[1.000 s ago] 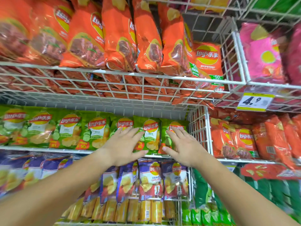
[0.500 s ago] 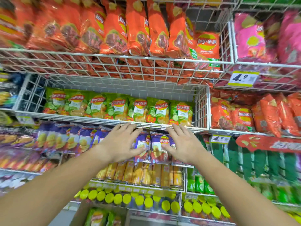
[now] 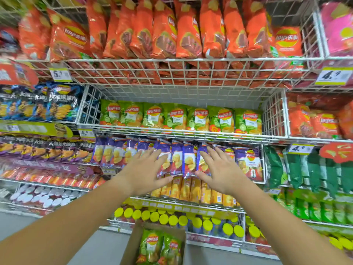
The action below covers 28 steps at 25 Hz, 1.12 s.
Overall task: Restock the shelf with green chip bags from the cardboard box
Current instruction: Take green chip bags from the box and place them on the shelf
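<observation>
Fingers spread and straight on both the left hand [image 3: 144, 174] and right hand [image 3: 219, 172], holding nothing, in front of purple bags [image 3: 177, 159]. Green chip bags [image 3: 179, 119] line the wire shelf [image 3: 181, 133] above; more sit in the cardboard box [image 3: 133, 243] below.

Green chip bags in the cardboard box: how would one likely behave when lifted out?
Probably light for its size: the green chip bags look puffed. The glossy film may be slippery and yielding. Chips inside are likely fragile if squeezed.
</observation>
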{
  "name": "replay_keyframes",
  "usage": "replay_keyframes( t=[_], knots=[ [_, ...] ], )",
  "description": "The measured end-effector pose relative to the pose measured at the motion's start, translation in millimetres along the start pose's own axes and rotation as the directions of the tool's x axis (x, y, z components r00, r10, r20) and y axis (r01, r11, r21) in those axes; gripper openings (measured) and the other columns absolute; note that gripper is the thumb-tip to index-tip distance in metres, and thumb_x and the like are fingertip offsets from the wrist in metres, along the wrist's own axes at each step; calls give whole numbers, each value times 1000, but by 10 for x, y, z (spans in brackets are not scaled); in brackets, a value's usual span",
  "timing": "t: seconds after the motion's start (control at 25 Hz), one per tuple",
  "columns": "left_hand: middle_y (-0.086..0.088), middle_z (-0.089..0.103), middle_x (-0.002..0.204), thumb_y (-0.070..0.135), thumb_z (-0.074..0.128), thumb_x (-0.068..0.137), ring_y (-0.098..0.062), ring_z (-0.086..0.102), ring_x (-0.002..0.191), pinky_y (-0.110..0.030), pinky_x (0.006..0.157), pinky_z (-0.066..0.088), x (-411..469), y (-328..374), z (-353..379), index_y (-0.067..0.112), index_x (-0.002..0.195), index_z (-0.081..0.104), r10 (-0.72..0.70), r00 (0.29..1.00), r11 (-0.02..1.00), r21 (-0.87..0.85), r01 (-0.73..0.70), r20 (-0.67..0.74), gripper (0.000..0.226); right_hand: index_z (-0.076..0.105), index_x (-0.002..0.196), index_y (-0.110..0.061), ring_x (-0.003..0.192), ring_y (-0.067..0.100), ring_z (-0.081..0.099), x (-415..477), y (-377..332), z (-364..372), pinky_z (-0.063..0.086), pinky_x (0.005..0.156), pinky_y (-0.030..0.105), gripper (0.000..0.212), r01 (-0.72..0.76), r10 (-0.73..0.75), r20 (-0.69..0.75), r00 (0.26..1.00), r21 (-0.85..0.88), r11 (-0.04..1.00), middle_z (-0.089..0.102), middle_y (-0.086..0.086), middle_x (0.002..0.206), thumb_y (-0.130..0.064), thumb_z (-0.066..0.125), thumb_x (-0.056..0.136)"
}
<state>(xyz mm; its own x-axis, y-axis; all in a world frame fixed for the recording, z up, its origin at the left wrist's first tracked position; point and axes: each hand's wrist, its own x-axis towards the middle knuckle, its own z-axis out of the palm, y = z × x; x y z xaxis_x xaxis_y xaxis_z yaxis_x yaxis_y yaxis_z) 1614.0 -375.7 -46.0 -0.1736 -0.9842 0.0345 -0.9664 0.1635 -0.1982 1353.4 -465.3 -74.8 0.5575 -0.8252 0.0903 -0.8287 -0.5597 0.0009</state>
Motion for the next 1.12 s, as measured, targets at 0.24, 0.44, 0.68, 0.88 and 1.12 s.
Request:
replay_keyframes(
  t=[0.24,0.44,0.68,0.88,1.12],
  knots=[
    [-9,24,163,79,18,89,-31,17,151,-51,121,15,-806,-944,340,22,158,20,14,1000,1000,27,-15,25,89,18,162,-22,155,33,16,197,-1196,229,20,123,47,112,4,-4,31,1000,-18,1000,18,10,169,-86,-11,75],
    [-10,28,161,81,11,85,-31,24,148,-53,119,21,-1001,-1356,699,20,157,22,23,998,1000,8,-24,60,95,17,162,-22,155,33,14,272,-1741,532,19,123,48,103,-6,4,112,994,16,1000,14,11,170,-78,-3,78],
    [-7,13,166,78,17,85,-29,12,152,-51,122,14,-778,-1433,1236,23,159,11,39,990,996,-87,-28,133,92,11,163,-19,154,32,17,465,-1810,1014,22,123,47,106,-32,32,189,981,-3,999,15,13,169,-76,-9,76],
    [-12,9,166,77,23,90,-32,13,152,-53,119,19,-529,-1362,1791,20,159,8,51,976,998,-40,-43,210,90,7,163,-20,156,31,9,667,-1709,1583,19,123,48,97,-70,46,280,959,76,995,6,12,171,-78,2,85],
    [-14,7,166,72,17,91,-33,14,151,-51,119,22,-278,-1125,2702,17,159,3,73,955,989,-143,-32,289,89,3,163,-20,157,30,3,710,-1654,2470,15,124,46,80,-121,63,398,915,124,985,-2,10,171,-64,26,101]
  ],
)
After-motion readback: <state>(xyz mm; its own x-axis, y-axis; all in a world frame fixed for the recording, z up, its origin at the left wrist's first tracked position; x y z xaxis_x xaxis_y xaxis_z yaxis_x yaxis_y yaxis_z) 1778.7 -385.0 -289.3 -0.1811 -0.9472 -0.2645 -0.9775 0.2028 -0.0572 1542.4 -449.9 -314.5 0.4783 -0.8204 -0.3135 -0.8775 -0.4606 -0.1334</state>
